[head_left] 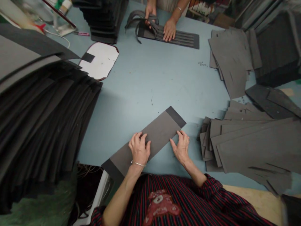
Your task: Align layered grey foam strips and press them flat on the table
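Note:
A long grey panel [156,133] with dark strips at both ends lies slantwise on the blue table in front of me. My left hand [139,148] rests on the panel near its middle, fingers bent and apart, a bracelet round the wrist. By the panel's right edge is my right hand [181,146], its thumb and fingers spread and the tips touching or close to that edge. Neither hand grips the panel. The panel's near dark end reaches past the table edge and is partly covered by my left forearm.
A tall stack of dark sheets [47,116] stands at the left. Loose grey panels [256,141] are piled at the right. Across the table [145,84], a co-worker's hands [169,29] handle dark straps on another panel. A white rounded piece [102,59] lies at upper left.

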Demonstrator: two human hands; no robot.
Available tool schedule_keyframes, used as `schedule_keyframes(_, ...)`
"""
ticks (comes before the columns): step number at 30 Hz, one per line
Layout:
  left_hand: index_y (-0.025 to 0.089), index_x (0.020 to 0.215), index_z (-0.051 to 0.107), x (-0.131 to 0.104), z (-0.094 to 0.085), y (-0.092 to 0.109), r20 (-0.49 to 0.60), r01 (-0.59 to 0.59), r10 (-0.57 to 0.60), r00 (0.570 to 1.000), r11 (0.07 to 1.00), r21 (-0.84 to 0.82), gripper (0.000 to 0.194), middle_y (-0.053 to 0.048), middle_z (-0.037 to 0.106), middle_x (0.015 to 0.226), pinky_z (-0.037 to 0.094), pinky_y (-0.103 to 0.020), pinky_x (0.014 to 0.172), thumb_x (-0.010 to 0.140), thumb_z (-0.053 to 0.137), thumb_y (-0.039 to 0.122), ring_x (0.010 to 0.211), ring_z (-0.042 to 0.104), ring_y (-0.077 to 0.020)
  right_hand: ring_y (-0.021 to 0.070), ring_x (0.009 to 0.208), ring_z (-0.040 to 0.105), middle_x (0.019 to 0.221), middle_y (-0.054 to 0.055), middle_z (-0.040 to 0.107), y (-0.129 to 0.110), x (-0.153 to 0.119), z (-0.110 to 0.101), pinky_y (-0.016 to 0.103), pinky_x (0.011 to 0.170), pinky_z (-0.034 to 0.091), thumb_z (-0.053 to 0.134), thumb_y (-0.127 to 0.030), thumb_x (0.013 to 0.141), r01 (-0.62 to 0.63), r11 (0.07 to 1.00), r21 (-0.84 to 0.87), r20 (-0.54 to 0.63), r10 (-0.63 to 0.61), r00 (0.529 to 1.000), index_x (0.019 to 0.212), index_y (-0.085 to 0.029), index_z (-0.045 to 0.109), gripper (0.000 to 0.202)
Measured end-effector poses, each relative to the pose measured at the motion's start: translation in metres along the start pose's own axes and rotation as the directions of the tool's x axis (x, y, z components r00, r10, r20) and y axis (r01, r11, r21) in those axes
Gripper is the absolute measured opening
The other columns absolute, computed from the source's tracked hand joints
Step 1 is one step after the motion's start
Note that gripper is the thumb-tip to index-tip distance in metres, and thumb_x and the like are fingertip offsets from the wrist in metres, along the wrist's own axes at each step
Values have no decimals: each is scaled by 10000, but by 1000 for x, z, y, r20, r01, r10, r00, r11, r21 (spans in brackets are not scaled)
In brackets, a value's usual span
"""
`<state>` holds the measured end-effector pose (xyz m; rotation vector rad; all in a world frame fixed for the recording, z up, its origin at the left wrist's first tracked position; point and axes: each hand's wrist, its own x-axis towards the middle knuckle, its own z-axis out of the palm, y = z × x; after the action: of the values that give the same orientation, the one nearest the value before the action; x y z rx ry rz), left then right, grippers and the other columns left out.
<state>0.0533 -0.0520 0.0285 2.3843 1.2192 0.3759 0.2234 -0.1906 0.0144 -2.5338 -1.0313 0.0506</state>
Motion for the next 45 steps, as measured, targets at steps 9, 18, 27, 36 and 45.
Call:
schedule_keyframes(9, 186, 1207, 555, 26, -2, -13, -37, 135, -131, 991, 984, 113, 404, -143, 509, 1194, 392, -444, 903, 847, 579, 369, 1097, 466, -324, 312, 1363, 272, 1459, 176, 347, -27, 73, 25, 551, 1068, 298, 529, -187, 849, 308, 947, 86, 58, -313, 948, 1293, -141, 491, 448)
schedule_keyframes(18, 201, 1076, 608, 45, 12, 0, -56, 94, -99, 994, 992, -82, 212, -94, 579, 1027, 417, -385, 879, 893, 512, 252, 1001, 532, -249, 274, 1292, 364, 1349, 147, 466, -38, 67, 32, 486, 1057, 351, 411, -60, 850, 538, 829, 151, 138, -556, 819, 1355, -156, 457, 516)
schedule_keyframes(27, 190, 1066, 601, 53, 23, 22, -27, 164, -167, 986, 982, -95, 210, -83, 589, 1005, 443, -349, 847, 867, 559, 239, 941, 550, -229, 308, 1287, 338, 1378, 162, 431, -45, 71, 30, 478, 1062, 330, 486, -121, 830, 557, 830, 16, 288, -537, 793, 1339, -134, 483, 510)
schedule_keyframes(36, 161, 1063, 577, 59, 21, 38, 15, 218, -220, 975, 973, 69, 217, -105, 592, 1009, 435, -348, 847, 867, 551, 251, 972, 544, -247, 317, 1289, 349, 1376, 169, 451, -52, 70, 30, 482, 1052, 313, 491, -157, 849, 557, 829, -48, 309, -518, 798, 1331, -125, 486, 483)
schedule_keyframes(45, 181, 1026, 598, 59, 19, 42, 26, 232, -234, 972, 971, 55, 177, -101, 601, 970, 435, -359, 811, 875, 529, 244, 937, 555, -246, 285, 1293, 358, 1358, 157, 465, -45, 65, 35, 494, 1052, 339, 448, -100, 834, 512, 855, 84, 175, -519, 837, 1292, -140, 511, 464)
